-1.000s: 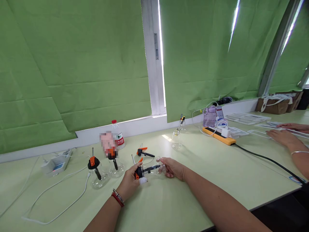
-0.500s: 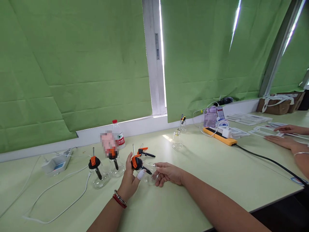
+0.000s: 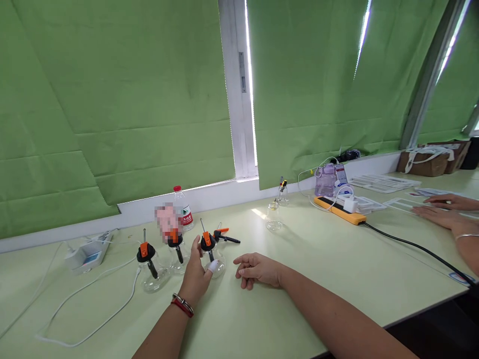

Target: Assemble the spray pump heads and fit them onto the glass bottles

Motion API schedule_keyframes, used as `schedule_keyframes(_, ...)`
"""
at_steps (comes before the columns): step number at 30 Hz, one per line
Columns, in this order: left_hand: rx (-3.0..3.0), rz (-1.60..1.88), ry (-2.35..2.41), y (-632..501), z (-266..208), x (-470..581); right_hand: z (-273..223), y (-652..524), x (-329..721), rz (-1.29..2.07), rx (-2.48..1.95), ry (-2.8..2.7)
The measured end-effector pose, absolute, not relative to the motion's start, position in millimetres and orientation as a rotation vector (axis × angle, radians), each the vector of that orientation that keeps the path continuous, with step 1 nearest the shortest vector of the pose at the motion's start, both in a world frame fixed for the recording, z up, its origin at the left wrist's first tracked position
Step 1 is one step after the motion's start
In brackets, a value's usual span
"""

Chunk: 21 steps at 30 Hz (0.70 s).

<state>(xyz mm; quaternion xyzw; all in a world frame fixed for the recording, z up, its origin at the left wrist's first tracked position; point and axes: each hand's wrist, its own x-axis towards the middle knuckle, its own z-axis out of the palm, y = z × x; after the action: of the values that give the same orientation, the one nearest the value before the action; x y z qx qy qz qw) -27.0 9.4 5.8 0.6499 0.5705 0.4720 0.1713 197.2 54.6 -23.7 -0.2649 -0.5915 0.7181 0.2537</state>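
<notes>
My left hand point(image 3: 195, 275) is wrapped round a clear glass bottle point(image 3: 220, 265), its thumb in a white wrap. The bottle stands upright on the table, topped by a black-and-orange lid point(image 3: 208, 242) with a thin metal tube sticking up. To the right, my right hand point(image 3: 259, 270) holds nothing, fingers loosely bent and apart from the glass. Left of my left hand stand two similar lidded bottles, one nearer point(image 3: 152, 281) and one farther point(image 3: 180, 264). A loose black-and-orange lid point(image 3: 221, 234) lies just behind the held bottle.
An open glass bottle point(image 3: 274, 222) and a small glass with dark sticks point(image 3: 283, 194) stand farther back. A red-capped water bottle point(image 3: 186, 214), a white power strip point(image 3: 90, 254), an orange power strip point(image 3: 340, 210) and cables lie around. At right, another person's hands point(image 3: 437, 212) rest over papers.
The lidded bottle, tilted between both hands before, now stands upright a little to the left. My right hand has let go of it; my left hand stays round it.
</notes>
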Motion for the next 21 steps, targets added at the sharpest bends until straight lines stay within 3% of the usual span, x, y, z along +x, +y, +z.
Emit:
schedule_keyframes(8,1.897,1.333,1.727,21.9,-8.2,-37.8,-25.8,54.9,197.8,1.891,-0.721,-1.704)
schedule_keyframes(14,2.117,1.413,1.773,13.3,-2.5,-25.3,-35.2,62.0,187.2,1.2,-1.078,-1.92)
schedule_keyframes(21,2.461,1.27,1.773,8.6,-0.3,-16.2,-33.8,88.6,171.9,0.75,-1.268,-1.975)
